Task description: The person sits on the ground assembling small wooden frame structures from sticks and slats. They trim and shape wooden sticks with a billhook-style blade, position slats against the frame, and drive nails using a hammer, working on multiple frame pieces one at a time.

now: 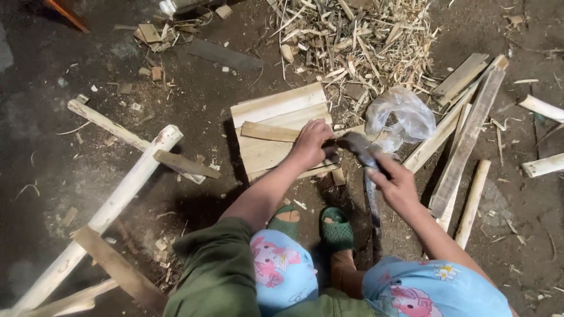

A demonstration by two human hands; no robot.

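Hammer (359,148) gripped in the right hand (399,186), fingers curled around its handle. Left hand (310,142) fingers press the wooden board (276,117). Beyond them lies a plastic bag (405,114), contents unclear.

- A see-through plastic bag (401,117) lies crumpled on the dirt floor, just beside the wood scraps and some flat boards.
- No labels, signs or screens here.

A heap of pale wood shavings (352,41) lies at twelve o'clock. A crumpled clear plastic bag (402,117) sits at one o'clock, beside leaning planks (464,135) at two. Peeled poles (111,205) stretch toward eight o'clock over dark dirt floor (47,147).
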